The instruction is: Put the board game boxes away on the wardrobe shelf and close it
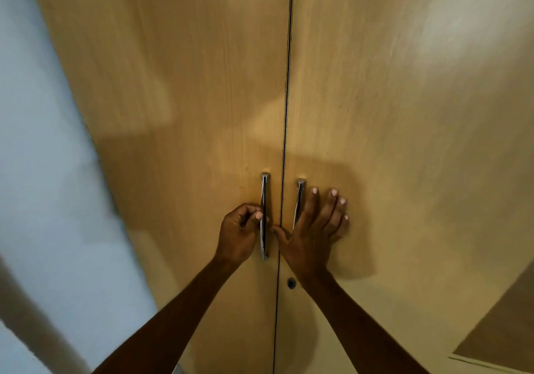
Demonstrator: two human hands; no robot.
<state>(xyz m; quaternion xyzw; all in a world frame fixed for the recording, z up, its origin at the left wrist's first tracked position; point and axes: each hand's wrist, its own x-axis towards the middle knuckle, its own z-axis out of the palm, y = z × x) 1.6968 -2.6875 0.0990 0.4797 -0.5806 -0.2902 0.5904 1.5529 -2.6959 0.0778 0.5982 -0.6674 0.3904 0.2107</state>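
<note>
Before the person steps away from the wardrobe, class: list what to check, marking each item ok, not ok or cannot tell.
1. Left door and right door meet flush, with only a thin seam between them: ok.
2. Left hand grips the left handle: ok.
3. Right hand lies flat on the right door, beside the right handle: ok.
4. Board game boxes on the shelf: cannot tell, the doors hide them.
5. Keyhole locked: cannot tell.
</note>
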